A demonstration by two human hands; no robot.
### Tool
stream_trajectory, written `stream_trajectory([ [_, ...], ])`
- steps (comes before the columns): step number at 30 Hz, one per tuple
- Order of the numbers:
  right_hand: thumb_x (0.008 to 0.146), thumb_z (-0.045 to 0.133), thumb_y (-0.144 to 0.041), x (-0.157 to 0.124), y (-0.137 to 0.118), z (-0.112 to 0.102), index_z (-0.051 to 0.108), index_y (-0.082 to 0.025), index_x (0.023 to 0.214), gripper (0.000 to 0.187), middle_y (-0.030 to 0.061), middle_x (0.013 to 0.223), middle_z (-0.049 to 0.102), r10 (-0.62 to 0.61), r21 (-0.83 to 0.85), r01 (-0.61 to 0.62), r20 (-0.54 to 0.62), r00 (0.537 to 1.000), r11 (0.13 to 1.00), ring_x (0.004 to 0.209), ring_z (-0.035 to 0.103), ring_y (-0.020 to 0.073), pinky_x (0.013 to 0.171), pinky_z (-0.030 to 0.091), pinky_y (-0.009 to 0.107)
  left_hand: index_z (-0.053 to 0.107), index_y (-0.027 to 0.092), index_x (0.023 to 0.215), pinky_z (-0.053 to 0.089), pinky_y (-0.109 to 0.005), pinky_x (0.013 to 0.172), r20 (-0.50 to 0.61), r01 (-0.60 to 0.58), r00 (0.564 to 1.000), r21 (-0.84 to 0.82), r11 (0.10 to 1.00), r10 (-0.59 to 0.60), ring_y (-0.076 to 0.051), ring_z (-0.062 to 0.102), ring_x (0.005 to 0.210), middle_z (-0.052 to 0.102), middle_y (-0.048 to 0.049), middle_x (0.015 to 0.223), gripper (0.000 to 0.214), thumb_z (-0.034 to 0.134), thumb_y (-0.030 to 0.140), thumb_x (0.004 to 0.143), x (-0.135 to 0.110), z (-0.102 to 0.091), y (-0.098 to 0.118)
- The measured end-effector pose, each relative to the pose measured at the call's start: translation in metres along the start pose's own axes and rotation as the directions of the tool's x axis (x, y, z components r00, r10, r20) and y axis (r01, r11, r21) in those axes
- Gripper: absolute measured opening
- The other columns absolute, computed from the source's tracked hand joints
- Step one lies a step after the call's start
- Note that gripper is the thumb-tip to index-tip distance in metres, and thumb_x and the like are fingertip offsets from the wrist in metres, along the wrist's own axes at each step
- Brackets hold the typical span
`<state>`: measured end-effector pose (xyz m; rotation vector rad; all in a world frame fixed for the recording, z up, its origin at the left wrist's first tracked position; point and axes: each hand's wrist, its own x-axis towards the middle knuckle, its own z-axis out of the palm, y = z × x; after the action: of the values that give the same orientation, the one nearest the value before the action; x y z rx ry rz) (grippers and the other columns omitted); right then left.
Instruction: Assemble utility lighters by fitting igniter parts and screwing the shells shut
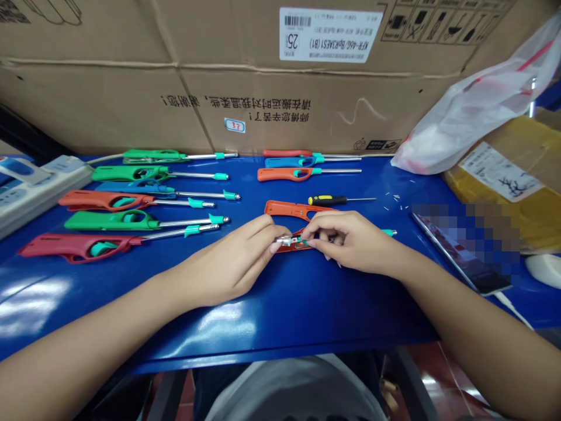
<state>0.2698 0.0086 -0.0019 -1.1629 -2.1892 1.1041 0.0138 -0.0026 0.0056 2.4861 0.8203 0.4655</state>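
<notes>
My left hand (245,257) is closed, with thumb and finger pinching a small clear and silvery lighter part (284,240). That part sits over an orange lighter shell half (293,248), mostly covered by my hands. My right hand (353,241) meets it from the other side, fingertips pinched at a small teal piece (302,240); whatever else those fingers hold is hidden. Just behind my hands lies another orange shell half (287,209), its inside showing. A teal lighter tip (389,233) pokes out beyond my right hand.
Several long-necked lighters (111,220) lie in a row at left, more (284,173) at back centre. Behind my hands is a screwdriver (328,200). Small white bits (395,197), a phone (460,251) and a parcel (534,158) are right; a power strip (48,187) is left.
</notes>
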Motion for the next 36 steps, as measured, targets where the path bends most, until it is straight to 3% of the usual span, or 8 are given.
stream_trajectory([
  [4, 0.094, 0.061, -0.020, 0.001, 0.001, -0.001, 0.072, -0.016, 0.093, 0.012, -0.0036, 0.064, 0.060, -0.006, 0.024, 0.007, -0.004, 1.000, 1.000, 0.052, 0.053, 0.0076, 0.053, 0.041, 0.022, 0.059, 0.017, 0.127, 0.050, -0.032, 0.094, -0.008, -0.027, 1.000, 0.017, 0.999, 0.028, -0.019, 0.061, 0.104, 0.064, -0.0092, 0.113, 0.028, 0.038, 0.023, 0.108, 0.001, 0.005, -0.004],
  [8, 0.095, 0.062, -0.021, 0.001, 0.003, -0.001, 0.075, -0.017, 0.094, 0.013, 0.0008, 0.080, 0.070, -0.081, -0.018, 0.080, -0.002, 0.997, 0.997, 0.058, 0.056, 0.0078, 0.056, 0.043, 0.023, 0.063, 0.018, 0.122, 0.051, -0.035, 0.095, -0.046, -0.063, 0.997, 0.050, 0.997, 0.065, -0.020, 0.064, 0.105, 0.070, -0.0080, 0.114, 0.023, 0.046, 0.023, 0.107, 0.002, 0.009, -0.009],
  [17, 0.097, 0.062, -0.020, -0.001, 0.007, 0.000, 0.078, -0.019, 0.098, 0.016, 0.0064, 0.095, 0.077, -0.203, -0.091, 0.201, -0.014, 0.979, 0.975, 0.084, 0.068, 0.0164, 0.078, 0.052, 0.031, 0.066, 0.018, 0.118, 0.055, -0.029, 0.087, -0.124, -0.006, 0.992, -0.024, 1.000, 0.003, -0.016, 0.068, 0.096, 0.072, -0.0056, 0.108, 0.019, 0.054, 0.021, 0.103, 0.002, 0.016, -0.010],
  [24, 0.093, 0.065, -0.019, -0.001, 0.003, 0.000, 0.077, -0.018, 0.091, 0.012, 0.0017, 0.084, 0.074, -0.147, -0.124, 0.144, -0.009, 0.989, 0.982, 0.067, 0.058, 0.0104, 0.064, 0.044, 0.025, 0.066, 0.018, 0.116, 0.055, -0.027, 0.088, -0.134, -0.012, 0.991, -0.010, 1.000, 0.010, -0.016, 0.068, 0.096, 0.072, -0.0055, 0.106, 0.018, 0.055, 0.020, 0.103, 0.002, 0.017, -0.010],
  [36, 0.093, 0.062, -0.018, -0.001, -0.001, 0.000, 0.075, -0.017, 0.090, 0.013, 0.0011, 0.083, 0.074, -0.122, -0.129, 0.120, -0.011, 0.992, 0.984, 0.066, 0.056, 0.0098, 0.061, 0.041, 0.024, 0.066, 0.017, 0.116, 0.055, -0.026, 0.089, -0.133, -0.038, 0.990, -0.004, 0.999, 0.037, -0.015, 0.068, 0.097, 0.072, -0.0052, 0.107, 0.017, 0.056, 0.018, 0.102, 0.002, 0.017, -0.011],
])
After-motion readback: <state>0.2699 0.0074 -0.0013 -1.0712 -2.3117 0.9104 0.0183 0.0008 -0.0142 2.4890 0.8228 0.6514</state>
